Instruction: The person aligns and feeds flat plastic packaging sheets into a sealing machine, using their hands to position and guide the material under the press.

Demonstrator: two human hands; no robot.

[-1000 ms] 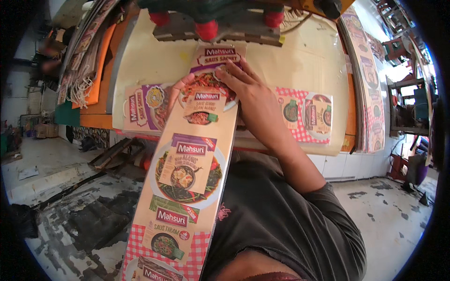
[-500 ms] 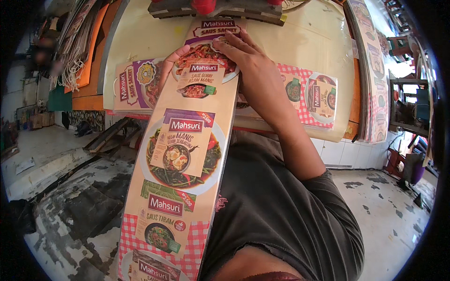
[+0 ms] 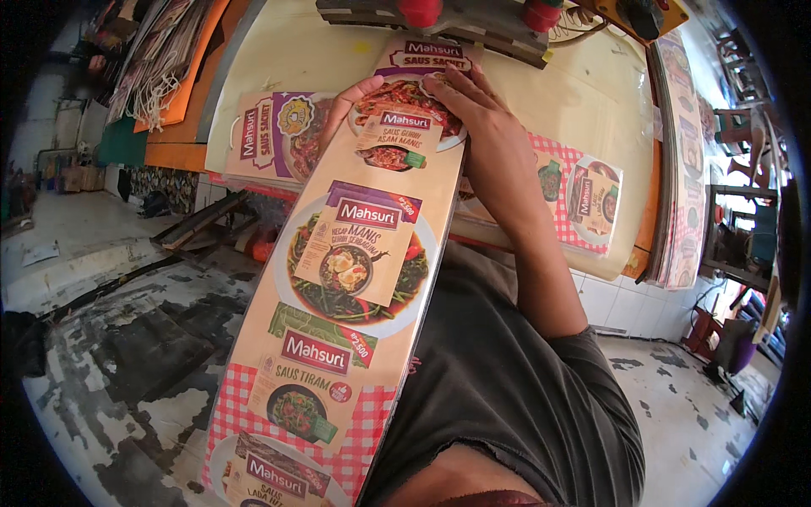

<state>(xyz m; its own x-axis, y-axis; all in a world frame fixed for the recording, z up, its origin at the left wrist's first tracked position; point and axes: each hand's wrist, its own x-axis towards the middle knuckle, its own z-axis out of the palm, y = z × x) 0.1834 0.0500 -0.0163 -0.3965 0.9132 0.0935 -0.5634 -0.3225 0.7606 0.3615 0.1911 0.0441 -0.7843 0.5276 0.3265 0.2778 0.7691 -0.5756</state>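
A long stack of printed cardboard strips point(image 3: 283, 283), showing sauce packets, plates of food and red checks, slants from the far middle down past the lower edge. Most of my left hand point(image 3: 348, 106) is hidden behind it; the visible digit grips its left edge near the far end. My right hand point(image 3: 481, 118) wraps the right edge there, fingers laid over the printed face. Beneath, crosswise on the pale tabletop, lies another printed strip point(image 3: 262, 135), its middle covered by the held stack. Its checked end shows right of my right forearm.
A dark metal bar point(image 3: 473, 38) with red knobs spans the far side of the pale table surface point(image 3: 574, 93). More printed strips point(image 3: 683, 160) are stacked along the right edge. Bundled cards with white strings point(image 3: 165, 76) lie at the far left. A dark frame point(image 3: 203, 224) stands below left.
The whole view has shifted, so the table and bar appear farther right. The stack leans slightly more to the right at its far end. Both hands keep their places on it.
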